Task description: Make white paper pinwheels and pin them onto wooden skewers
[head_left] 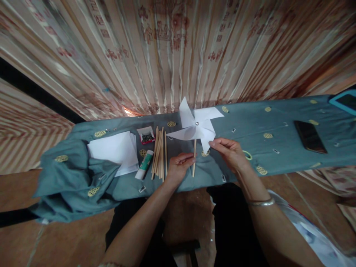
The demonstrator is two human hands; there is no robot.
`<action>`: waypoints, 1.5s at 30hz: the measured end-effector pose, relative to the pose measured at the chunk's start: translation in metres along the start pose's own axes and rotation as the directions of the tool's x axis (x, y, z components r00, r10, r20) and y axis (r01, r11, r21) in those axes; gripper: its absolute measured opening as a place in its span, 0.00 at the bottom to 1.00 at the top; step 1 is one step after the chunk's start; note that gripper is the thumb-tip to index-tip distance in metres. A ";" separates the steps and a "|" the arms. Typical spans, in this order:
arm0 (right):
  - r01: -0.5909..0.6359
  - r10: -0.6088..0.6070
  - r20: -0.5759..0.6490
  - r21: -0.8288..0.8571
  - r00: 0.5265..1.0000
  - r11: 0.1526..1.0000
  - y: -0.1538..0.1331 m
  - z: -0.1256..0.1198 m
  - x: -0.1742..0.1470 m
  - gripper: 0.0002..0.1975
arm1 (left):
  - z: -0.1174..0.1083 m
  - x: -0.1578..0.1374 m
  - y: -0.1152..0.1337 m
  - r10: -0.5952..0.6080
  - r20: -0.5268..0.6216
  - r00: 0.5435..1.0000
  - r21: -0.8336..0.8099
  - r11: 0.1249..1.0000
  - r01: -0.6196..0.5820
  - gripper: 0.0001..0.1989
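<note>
While the left hand (180, 166) pinches the round pale wooden stick (195, 145) and the right hand (230, 152) a blade of the white paper pinwheel (199, 128) above grey-green printed cloth (247, 124), I list: green-and-white cylindrical glue stick (145, 164), label illegible.

Behind the back edge of the grey-green, cloth-covered worktop (247, 118) hangs a striped beige fabric curtain (172, 66). Toward the worktop's left end, a stack of flat white paper sheets (112, 146) lies partly under a fold. Right of it stands a small open red-and-white box (145, 130); a green-and-white cylindrical glue stick (145, 163) lies before it, toward the front edge. Next come slender pale wooden sticks (159, 155), then a white paper pinwheel on a wooden stick (196, 128). Farther right lies a flat black rectangular phone (310, 136); beyond, nearer the back edge, a flat blue-framed device (345, 103).
</note>
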State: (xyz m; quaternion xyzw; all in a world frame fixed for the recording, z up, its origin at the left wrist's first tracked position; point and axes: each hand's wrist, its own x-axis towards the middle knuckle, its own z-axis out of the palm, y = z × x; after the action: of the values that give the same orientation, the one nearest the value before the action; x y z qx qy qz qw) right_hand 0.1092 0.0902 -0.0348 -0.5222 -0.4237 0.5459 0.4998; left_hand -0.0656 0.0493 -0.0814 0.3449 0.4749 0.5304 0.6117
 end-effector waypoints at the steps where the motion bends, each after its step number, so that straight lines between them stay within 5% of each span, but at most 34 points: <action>1: 0.005 -0.005 0.013 -0.009 1.000 1.000 0.001 0.000 -0.001 0.17 | 0.000 0.000 0.000 0.003 -0.002 1.000 0.002 1.000 -0.003 0.14; 31: 0.020 0.004 0.154 -0.154 0.988 0.988 0.002 0.025 -0.012 0.19 | 0.002 0.000 -0.003 -0.003 -0.010 1.000 -0.058 0.998 0.003 0.16; 40: 0.236 -0.167 0.257 -0.264 0.952 0.935 0.008 0.019 -0.015 0.14 | 0.003 -0.001 0.004 -0.069 -0.033 0.997 -0.133 0.989 0.064 0.19; 45: 0.244 -0.120 0.305 -0.410 0.945 0.879 0.011 0.021 -0.024 0.14 | 0.003 -0.001 0.015 -0.088 -0.053 0.995 -0.193 0.978 0.077 0.20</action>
State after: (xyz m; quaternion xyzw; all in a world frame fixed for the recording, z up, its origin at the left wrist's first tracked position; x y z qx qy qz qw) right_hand 0.0861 0.0661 -0.0399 -0.4999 -0.6483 0.4515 0.3550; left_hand -0.0673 0.0514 -0.0665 0.2484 0.4544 0.5578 0.6486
